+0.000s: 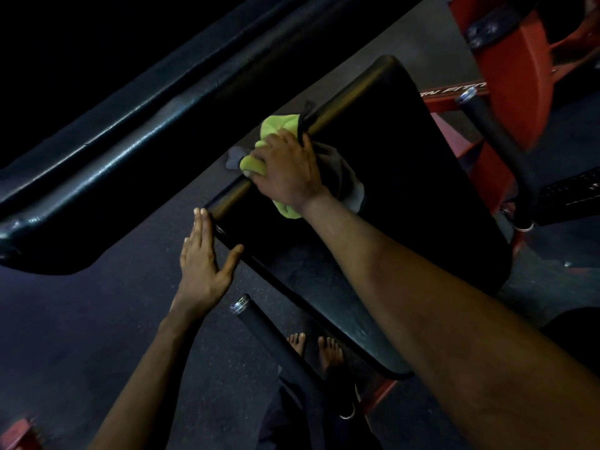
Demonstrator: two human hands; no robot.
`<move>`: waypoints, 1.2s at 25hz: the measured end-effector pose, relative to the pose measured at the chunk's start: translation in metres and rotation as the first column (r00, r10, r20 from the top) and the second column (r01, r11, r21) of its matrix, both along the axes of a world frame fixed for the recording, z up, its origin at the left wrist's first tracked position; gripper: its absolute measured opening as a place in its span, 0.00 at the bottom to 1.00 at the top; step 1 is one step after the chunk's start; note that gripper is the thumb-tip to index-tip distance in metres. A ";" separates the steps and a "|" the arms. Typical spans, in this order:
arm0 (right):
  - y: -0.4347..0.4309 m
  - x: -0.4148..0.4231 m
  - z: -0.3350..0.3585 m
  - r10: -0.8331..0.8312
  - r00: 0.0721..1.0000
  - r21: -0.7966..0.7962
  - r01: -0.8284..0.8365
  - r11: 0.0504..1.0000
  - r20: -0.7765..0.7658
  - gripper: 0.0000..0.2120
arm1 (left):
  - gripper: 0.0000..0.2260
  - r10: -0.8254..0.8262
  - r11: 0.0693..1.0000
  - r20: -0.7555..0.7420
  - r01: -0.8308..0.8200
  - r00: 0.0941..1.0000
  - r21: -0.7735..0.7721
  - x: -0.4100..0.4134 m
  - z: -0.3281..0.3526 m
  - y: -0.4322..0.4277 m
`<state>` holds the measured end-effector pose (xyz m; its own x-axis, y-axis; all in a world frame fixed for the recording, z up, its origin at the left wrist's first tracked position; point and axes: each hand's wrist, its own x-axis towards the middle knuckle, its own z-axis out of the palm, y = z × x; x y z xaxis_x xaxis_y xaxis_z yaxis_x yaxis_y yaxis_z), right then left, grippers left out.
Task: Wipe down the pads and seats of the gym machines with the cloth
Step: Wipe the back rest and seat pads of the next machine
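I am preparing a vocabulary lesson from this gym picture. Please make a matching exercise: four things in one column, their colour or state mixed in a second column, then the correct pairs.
Things
1. cloth
2. left hand
3. right hand
4. machine frame

Descriptions
A. red
B. flat, fingers straight, against the corner of the seat pad
C. yellow-green, bunched at the pad's far edge
D. grips the cloth

Pairs: 1-C; 2-B; 3-D; 4-A
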<state>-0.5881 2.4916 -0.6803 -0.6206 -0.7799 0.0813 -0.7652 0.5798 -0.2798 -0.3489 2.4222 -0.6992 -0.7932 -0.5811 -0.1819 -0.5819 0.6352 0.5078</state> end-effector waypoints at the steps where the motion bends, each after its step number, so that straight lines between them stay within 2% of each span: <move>1: -0.002 0.014 -0.002 0.035 0.999 0.006 -0.035 0.999 -0.015 0.19 | 0.35 0.003 1.000 -0.016 -0.002 1.000 0.024 0.003 0.000 -0.003; 4: 0.005 0.053 -0.008 0.172 0.985 0.043 -0.171 0.984 -0.028 0.21 | 0.31 0.101 0.984 -0.101 -0.084 0.990 0.158 0.004 0.003 -0.004; 6: 0.025 0.061 -0.013 0.130 0.991 0.022 -0.130 0.991 -0.015 0.23 | 0.32 0.157 0.969 -0.142 -0.124 0.977 0.214 0.001 0.009 -0.001; 9: 0.075 0.070 -0.021 0.043 0.999 -0.057 -0.043 0.997 -0.003 0.26 | 0.32 0.197 0.966 -0.146 -0.167 0.969 0.196 -0.005 0.015 0.000; 12: 0.126 0.075 -0.037 0.080 0.997 -0.023 -0.080 0.997 0.001 0.26 | 0.31 0.231 0.970 -0.162 -0.214 0.959 0.117 -0.016 0.014 0.004; 13: 0.134 0.070 -0.040 0.020 1.000 -0.041 -0.020 0.999 0.020 0.26 | 0.31 0.231 0.972 -0.164 -0.219 0.959 0.090 -0.020 0.013 0.007; 14: 0.136 0.064 -0.041 -0.109 0.993 -0.066 0.113 0.991 0.052 0.25 | 0.31 0.230 0.973 -0.149 -0.223 0.962 0.064 -0.023 0.011 0.009; 16: 0.126 0.060 -0.039 -0.409 0.905 -0.067 0.418 0.906 0.118 0.24 | 0.31 0.227 0.974 -0.097 -0.227 0.969 0.010 -0.029 0.009 0.012; 17: 0.120 0.066 -0.039 -0.470 0.873 -0.063 0.480 0.875 0.125 0.24 | 0.30 0.222 0.975 -0.077 -0.224 0.972 -0.012 -0.034 0.008 0.014; 18: 0.118 0.077 -0.038 -0.453 0.883 -0.075 0.464 0.883 0.125 0.25 | 0.30 0.214 0.976 -0.065 -0.216 0.975 -0.033 -0.040 0.007 0.015; 19: 0.120 0.092 -0.038 -0.357 0.926 -0.094 0.369 0.925 0.124 0.27 | 0.29 0.201 0.978 -0.068 -0.205 0.977 -0.050 -0.048 0.006 0.017; 21: 0.139 0.122 -0.037 -0.054 0.995 -0.059 0.059 0.997 0.089 0.30 | 0.27 0.178 0.981 -0.119 -0.186 0.977 -0.058 -0.071 0.007 0.018; 22: 0.152 0.130 -0.036 0.062 0.996 -0.006 -0.062 0.998 0.068 0.30 | 0.26 0.169 0.983 -0.149 -0.178 0.974 -0.048 -0.084 0.008 0.018; 24: 0.174 0.128 -0.041 0.105 0.993 0.048 -0.107 0.993 0.054 0.31 | 0.25 0.119 0.991 -0.183 -0.129 0.976 -0.044 -0.105 0.008 0.013; 25: 0.181 0.120 -0.045 0.041 0.997 0.033 -0.044 0.998 0.070 0.32 | 0.25 0.072 0.994 -0.174 -0.084 0.982 -0.063 -0.112 0.006 0.010; 27: 0.192 0.097 -0.057 -0.225 0.965 -0.043 0.233 0.972 0.134 0.30 | 0.25 -0.029 0.989 -0.090 0.016 0.996 -0.148 -0.119 0.000 0.007; 28: 0.198 0.078 -0.063 -0.383 0.908 -0.104 0.403 0.909 0.170 0.28 | 0.26 -0.057 0.976 -0.042 0.047 0.998 -0.211 -0.119 -0.004 0.009; 30: 0.205 0.031 -0.071 -0.591 0.764 -0.216 0.642 0.735 0.260 0.24 | 0.27 -0.058 0.945 0.006 0.057 0.998 -0.323 -0.119 -0.009 0.014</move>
